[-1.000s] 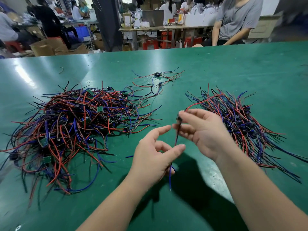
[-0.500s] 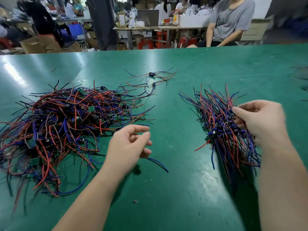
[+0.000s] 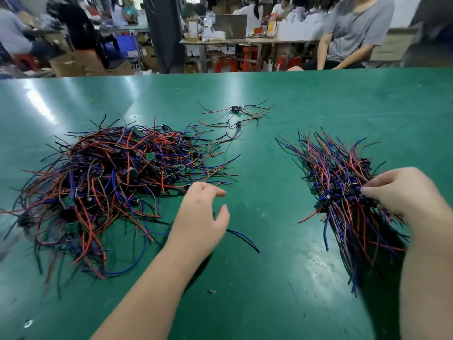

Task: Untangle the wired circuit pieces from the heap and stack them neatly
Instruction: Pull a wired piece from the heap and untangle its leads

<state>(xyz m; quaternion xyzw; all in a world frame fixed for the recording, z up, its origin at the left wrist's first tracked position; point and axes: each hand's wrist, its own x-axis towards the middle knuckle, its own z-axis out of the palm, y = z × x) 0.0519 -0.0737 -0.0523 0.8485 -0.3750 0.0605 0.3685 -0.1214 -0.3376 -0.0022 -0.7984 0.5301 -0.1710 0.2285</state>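
A big tangled heap (image 3: 110,182) of red, blue and black wired circuit pieces lies on the left of the green table (image 3: 269,278). On the right lies the sorted stack (image 3: 338,182), its wires running roughly one way. My left hand (image 3: 201,222) hovers at the heap's right edge with its fingers relaxed and holds nothing. My right hand (image 3: 404,192) rests on the stack's right side, fingers curled, the tips pinching a wired circuit piece among the dark blocks there.
Two separate wired pieces (image 3: 235,114) lie behind, between heap and stack. One loose blue wire (image 3: 245,238) lies by my left hand, a small scrap (image 3: 209,292) nearer me. A person in a grey shirt (image 3: 355,33) sits beyond the table's far edge.
My right hand carried a wired piece from the middle over to the stack and stays on it. My left hand let go of that wire and moved toward the heap.
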